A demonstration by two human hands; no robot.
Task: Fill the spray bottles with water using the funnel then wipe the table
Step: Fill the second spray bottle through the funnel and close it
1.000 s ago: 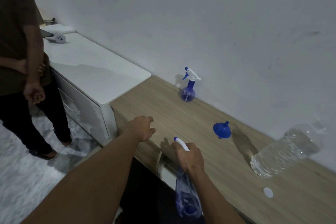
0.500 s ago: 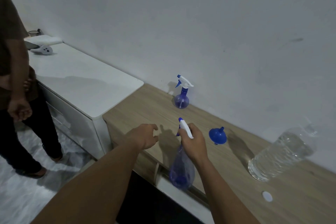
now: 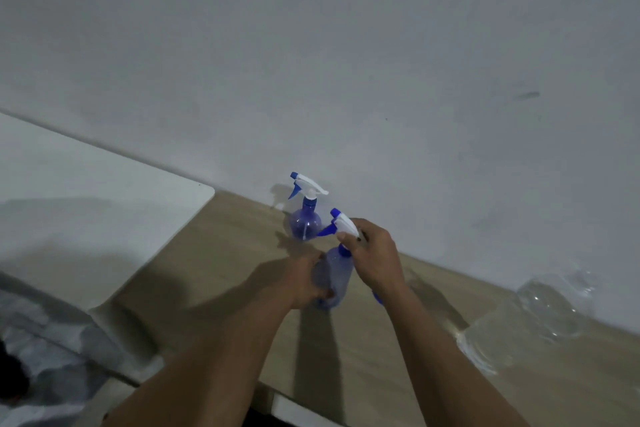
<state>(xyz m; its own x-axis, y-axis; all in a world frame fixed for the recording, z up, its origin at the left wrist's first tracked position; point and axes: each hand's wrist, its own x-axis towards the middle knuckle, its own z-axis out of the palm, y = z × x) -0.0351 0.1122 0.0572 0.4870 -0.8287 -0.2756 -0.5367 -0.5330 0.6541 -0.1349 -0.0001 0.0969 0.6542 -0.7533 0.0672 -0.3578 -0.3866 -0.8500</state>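
A blue translucent spray bottle (image 3: 335, 274) stands on the wooden table (image 3: 221, 253) between my hands. My left hand (image 3: 304, 279) grips its body from the left. My right hand (image 3: 375, 258) grips its white trigger head from the right. A second blue spray bottle (image 3: 304, 218) with a white and blue head stands upright behind it, close to the wall. A sliver of the blue funnel (image 3: 377, 298) shows under my right wrist; the rest is hidden. A large clear water bottle (image 3: 526, 319) lies on its side at the right.
A white cabinet top (image 3: 86, 191) adjoins the wooden table on the left. The white wall (image 3: 346, 62) runs right behind the table. Floor and a dark shape show at the lower left.
My right hand has lifted the spray bottle from below the table edge onto the table. My left hand moved in and took hold of its body. The view tilted up; the standing person is out of frame.
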